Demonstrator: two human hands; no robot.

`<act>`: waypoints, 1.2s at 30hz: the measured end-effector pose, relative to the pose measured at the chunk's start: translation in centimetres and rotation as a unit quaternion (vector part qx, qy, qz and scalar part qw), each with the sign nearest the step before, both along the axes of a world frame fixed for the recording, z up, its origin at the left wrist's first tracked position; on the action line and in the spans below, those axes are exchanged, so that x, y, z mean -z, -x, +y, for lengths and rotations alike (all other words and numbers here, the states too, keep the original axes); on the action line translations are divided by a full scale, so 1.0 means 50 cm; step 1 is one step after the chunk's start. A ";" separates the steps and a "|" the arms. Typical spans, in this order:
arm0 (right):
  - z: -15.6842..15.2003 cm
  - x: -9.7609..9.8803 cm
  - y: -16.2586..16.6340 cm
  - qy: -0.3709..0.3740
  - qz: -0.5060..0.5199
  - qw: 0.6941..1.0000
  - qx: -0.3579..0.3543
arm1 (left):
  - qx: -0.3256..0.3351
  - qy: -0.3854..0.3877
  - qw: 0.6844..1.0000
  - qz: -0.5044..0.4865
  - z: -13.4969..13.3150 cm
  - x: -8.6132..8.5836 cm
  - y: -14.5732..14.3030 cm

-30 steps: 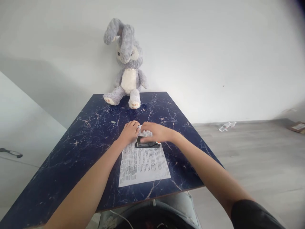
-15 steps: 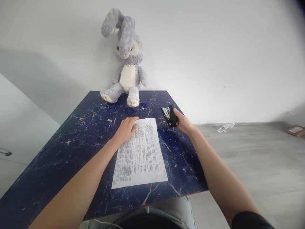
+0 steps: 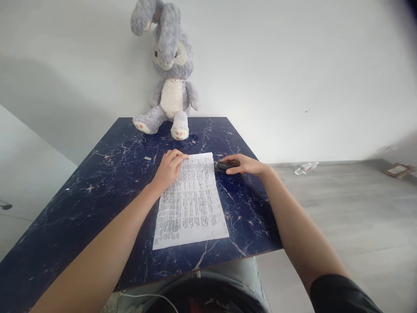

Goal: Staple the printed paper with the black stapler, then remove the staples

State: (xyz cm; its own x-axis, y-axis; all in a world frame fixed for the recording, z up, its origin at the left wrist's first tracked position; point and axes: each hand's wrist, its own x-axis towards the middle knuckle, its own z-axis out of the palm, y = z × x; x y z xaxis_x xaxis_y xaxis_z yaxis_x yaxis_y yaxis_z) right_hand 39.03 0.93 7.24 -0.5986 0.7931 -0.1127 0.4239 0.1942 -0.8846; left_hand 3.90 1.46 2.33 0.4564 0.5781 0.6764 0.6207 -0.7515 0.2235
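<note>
White wall (image 3: 293, 65), grey floor (image 3: 352, 208)

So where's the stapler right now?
The stapler lies on the blue table, under the right hand, just right of the printed paper's top corner.

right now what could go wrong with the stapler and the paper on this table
The right hand rests on the black stapler close to the table's right edge, so a nudge might send it off onto the floor. The left hand pins only the paper's far left corner; the near end lies loose by the front edge and could slide or lift.
</note>
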 end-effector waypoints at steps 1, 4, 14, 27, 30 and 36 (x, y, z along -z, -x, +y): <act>0.000 0.001 0.002 0.000 0.002 1.000 -0.022 | 0.001 -0.002 1.000 -0.004 0.000 0.000 0.000; 0.000 0.001 0.008 0.001 0.009 0.997 -0.077 | 0.006 -0.006 1.000 -0.009 0.001 0.001 -0.001; -0.012 -0.006 0.035 0.020 0.001 0.997 -0.071 | 0.048 -0.012 0.999 -0.019 -0.004 -0.001 -0.008; -0.017 0.011 0.073 0.059 0.046 0.995 -0.072 | 0.064 -0.006 0.998 -0.023 -0.009 -0.005 -0.013; -0.018 0.011 0.075 0.056 0.048 0.995 -0.067 | 0.060 0.003 0.998 -0.023 -0.010 -0.004 -0.012; -0.023 0.002 0.081 0.059 0.015 0.997 -0.045 | 0.054 0.031 0.998 -0.017 -0.011 -0.004 -0.013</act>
